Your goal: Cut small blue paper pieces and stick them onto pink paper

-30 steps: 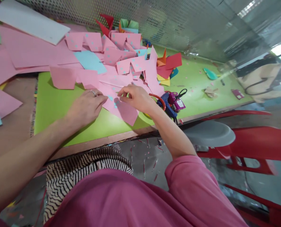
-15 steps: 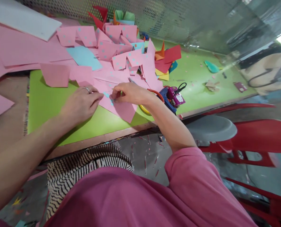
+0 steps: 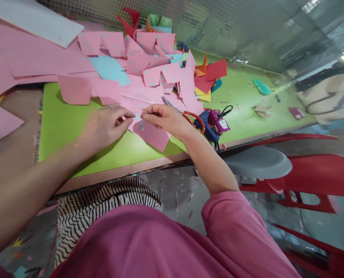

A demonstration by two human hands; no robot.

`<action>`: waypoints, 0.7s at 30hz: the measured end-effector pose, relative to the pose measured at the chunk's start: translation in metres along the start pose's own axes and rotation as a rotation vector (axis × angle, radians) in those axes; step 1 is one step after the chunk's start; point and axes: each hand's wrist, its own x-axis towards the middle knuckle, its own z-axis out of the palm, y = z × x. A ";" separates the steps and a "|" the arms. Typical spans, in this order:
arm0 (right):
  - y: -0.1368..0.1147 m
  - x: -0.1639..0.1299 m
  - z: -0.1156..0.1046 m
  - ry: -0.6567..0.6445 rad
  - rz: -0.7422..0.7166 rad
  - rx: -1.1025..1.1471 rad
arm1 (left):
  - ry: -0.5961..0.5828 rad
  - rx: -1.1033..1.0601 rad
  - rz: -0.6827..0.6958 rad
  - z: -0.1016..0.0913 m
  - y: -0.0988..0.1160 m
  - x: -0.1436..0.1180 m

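Note:
My left hand (image 3: pixel 109 125), with a ring on one finger, is closed in a pinch over the green table. A tiny light-blue bit (image 3: pixel 136 116) shows at its fingertips; whether it is held or lies on the paper I cannot tell. Facing it, my right hand (image 3: pixel 167 119) is also pinched, its fingertips a small gap away. What it holds, if anything, is too small to make out. Below both hands lies a pink sheet (image 3: pixel 154 137) with small blue pieces on it. Orange-handled scissors (image 3: pixel 195 120) rest just beyond my right wrist.
Folded pink papers with blue dots (image 3: pixel 161 73) pile up behind my hands, beside a light-blue sheet (image 3: pixel 110 70). A blue tool (image 3: pixel 208 125) and a purple object (image 3: pixel 219 121) sit at the right near the table edge (image 3: pixel 148 164). A grey stool (image 3: pixel 258 162) stands beyond.
My right hand has lifted slightly from the pink sheet, and its fingers now meet nearer my left fingertips. The whole view has shifted a little, moving the table contents rightward.

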 end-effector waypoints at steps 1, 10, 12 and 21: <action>-0.002 -0.002 0.005 0.015 -0.010 0.061 | -0.017 -0.063 -0.047 -0.002 0.003 0.000; -0.017 -0.014 0.029 0.191 -0.172 0.170 | -0.101 -0.505 -0.267 -0.013 0.017 0.001; -0.017 -0.016 0.029 0.189 -0.163 0.120 | -0.107 -0.490 -0.267 -0.012 0.017 0.000; -0.022 -0.016 0.020 0.191 -0.087 -0.172 | 0.007 -0.160 -0.214 -0.036 0.009 0.001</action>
